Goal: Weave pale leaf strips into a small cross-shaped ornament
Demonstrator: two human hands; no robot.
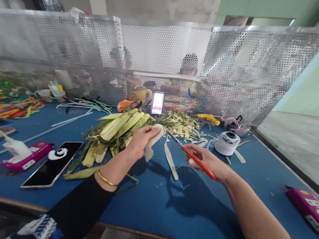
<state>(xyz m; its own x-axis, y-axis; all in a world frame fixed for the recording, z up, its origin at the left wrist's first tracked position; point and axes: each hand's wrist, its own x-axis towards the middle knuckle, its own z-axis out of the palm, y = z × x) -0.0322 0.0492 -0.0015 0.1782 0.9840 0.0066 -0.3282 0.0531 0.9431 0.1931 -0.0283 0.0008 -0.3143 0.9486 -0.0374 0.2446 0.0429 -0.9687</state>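
Pinched in my left hand is a pale, curled strip that hangs down over the table. My right hand grips red-handled scissors, whose metal blades point left and reach the upper right edge of the strip. A loose pale husk piece lies on the blue table between and below the hands. Beside my left hand is a bundle of green and yellowish husks. Behind the scissors sits a heap of thin shredded pieces.
White twine spool stands right of the scissors. A black phone and purple power strips lie on the blue table. Yellow-handled tool and a lit phone are near the perforated metal screen; people are behind it.
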